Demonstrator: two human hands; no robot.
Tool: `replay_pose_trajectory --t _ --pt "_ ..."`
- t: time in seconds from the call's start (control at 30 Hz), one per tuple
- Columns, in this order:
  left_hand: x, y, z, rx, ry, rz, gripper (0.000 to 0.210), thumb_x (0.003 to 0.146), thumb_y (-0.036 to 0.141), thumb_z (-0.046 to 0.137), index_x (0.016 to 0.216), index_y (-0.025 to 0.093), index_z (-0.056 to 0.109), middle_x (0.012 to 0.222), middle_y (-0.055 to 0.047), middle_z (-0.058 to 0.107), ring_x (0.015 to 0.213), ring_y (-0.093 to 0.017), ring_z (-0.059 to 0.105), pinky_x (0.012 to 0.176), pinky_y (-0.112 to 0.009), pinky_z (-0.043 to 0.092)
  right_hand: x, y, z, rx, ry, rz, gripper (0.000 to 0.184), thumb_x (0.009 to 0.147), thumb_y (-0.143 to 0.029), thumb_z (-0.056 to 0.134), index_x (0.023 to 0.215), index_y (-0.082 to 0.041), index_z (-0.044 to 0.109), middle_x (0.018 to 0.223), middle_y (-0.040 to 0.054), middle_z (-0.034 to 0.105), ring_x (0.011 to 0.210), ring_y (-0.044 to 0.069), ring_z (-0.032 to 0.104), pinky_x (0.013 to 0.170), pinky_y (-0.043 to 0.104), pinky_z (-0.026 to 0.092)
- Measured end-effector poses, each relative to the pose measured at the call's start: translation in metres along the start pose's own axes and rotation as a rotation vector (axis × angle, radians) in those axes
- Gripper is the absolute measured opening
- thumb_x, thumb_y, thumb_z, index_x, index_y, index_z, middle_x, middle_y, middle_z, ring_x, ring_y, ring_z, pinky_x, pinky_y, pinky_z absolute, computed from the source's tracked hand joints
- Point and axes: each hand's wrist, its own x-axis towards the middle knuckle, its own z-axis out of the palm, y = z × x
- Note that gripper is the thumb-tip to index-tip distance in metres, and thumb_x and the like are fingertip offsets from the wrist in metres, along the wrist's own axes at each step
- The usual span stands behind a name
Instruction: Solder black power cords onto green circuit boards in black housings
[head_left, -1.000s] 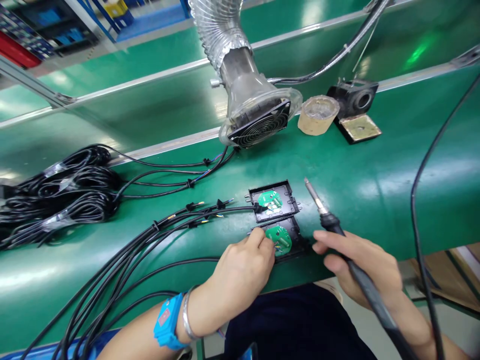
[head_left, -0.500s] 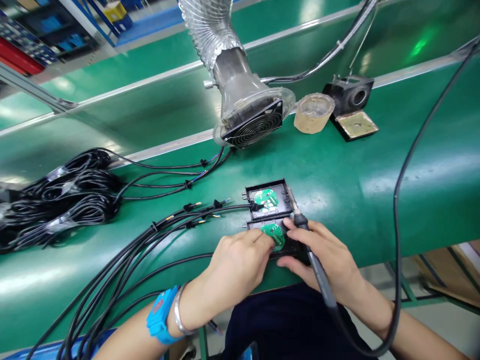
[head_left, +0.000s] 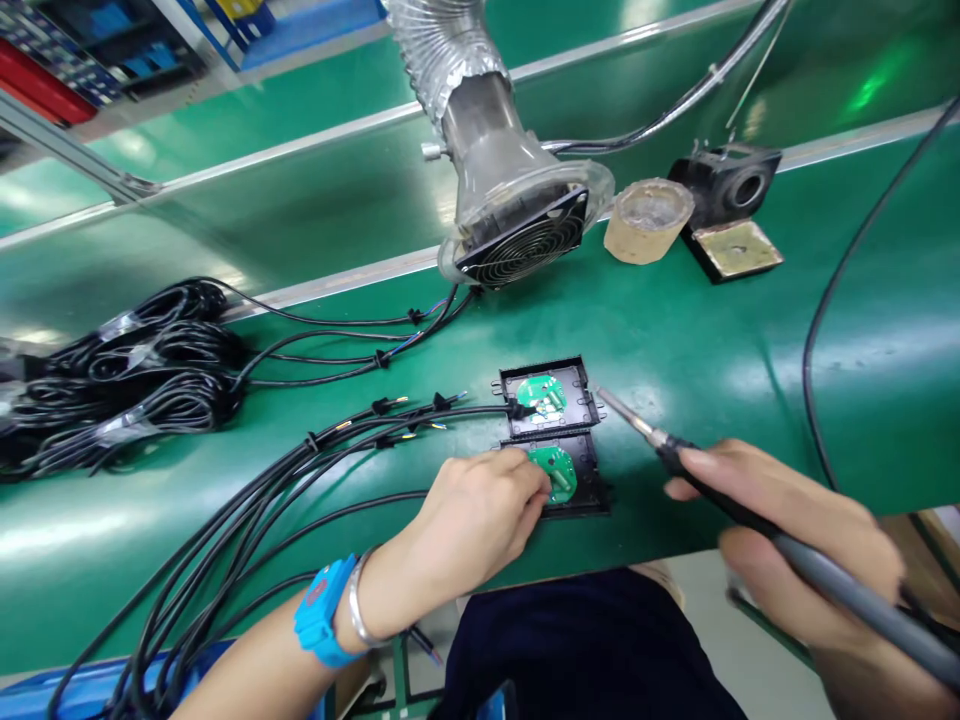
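My right hand [head_left: 810, 550] grips a soldering iron [head_left: 720, 490], its tip pointing up and left, just right of two black plastic cases. My left hand [head_left: 480, 510] is closed at the left side of the nearer case [head_left: 589, 500], over part of its round green circuit board [head_left: 561, 470]. A black cable [head_left: 397, 500] runs into that closed hand; its end is hidden by the fingers. Directly behind lies the farther case [head_left: 574, 375], touching or nearly touching the nearer one. It holds another green board [head_left: 541, 393], with a cable entering from the left.
Several cables with bared wire ends [head_left: 352, 425] lie left of the cases. Coiled black cables [head_left: 165, 370] sit farther left. A fume extractor fan [head_left: 525, 245] hangs above the bench. Behind to the right are a tape roll [head_left: 649, 220] and an iron stand with sponge [head_left: 739, 250].
My right hand has moved off the nearer case to the right, swinging the soldering iron so its tip points left. My left hand stays at the case. The view has shifted slightly.
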Motion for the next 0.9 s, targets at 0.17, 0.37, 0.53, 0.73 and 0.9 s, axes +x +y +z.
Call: replay_pose_trajectory --t 0.17,0.37,0.53,0.73,0.9 --pt "0.003 0.002 0.001 -0.003 0.004 -0.041 0.015 0.088 0.022 0.049 0.083 0.024 0.063 0.077 0.004 0.062 0.07 -0.014 0.06 0.056 -0.028 0.035 0.023 -0.013 -0.019 0.086 -0.052 0.132 0.017 0.088 -0.026 0.053 0.101 -0.026 0.064 0.079 0.0038 0.064 0.071 0.019 0.061 0.054 0.03 0.046" --pt "0.007 0.003 -0.002 -0.044 -0.021 -0.101 0.014 0.084 0.02 0.053 0.079 0.025 0.064 0.077 0.005 0.062 0.067 -0.013 0.059 0.054 -0.028 0.032 0.041 0.003 -0.009 0.335 -0.334 -0.056 0.026 0.072 -0.003 0.051 0.09 -0.017 0.064 0.066 0.0006 0.053 0.058 0.011 0.048 0.055 0.028 0.039" --pt "0.01 0.004 -0.004 -0.057 -0.039 -0.116 0.015 0.083 0.02 0.052 0.079 0.025 0.065 0.077 0.004 0.064 0.066 -0.014 0.059 0.055 -0.027 0.033 0.043 0.01 0.002 0.324 -0.445 -0.029 0.026 0.069 0.0 0.049 0.08 -0.015 0.067 0.068 0.0011 0.046 0.063 0.01 0.042 0.056 0.027 0.033" --pt "0.009 0.004 -0.004 -0.049 -0.045 -0.12 0.017 0.085 0.023 0.049 0.08 0.025 0.065 0.078 0.003 0.064 0.066 -0.015 0.06 0.054 -0.028 0.033 0.053 0.006 0.006 0.309 -0.484 -0.057 0.029 0.068 0.003 0.045 0.075 -0.014 0.067 0.066 0.0007 0.043 0.062 0.01 0.039 0.056 0.026 0.03" --pt "0.009 0.004 -0.003 -0.045 -0.046 -0.114 0.018 0.086 0.023 0.048 0.082 0.025 0.065 0.078 0.003 0.063 0.066 -0.015 0.06 0.053 -0.028 0.033 0.056 0.008 0.005 0.293 -0.507 -0.06 0.03 0.067 0.004 0.044 0.074 -0.015 0.066 0.067 0.001 0.043 0.063 0.01 0.04 0.056 0.026 0.031"
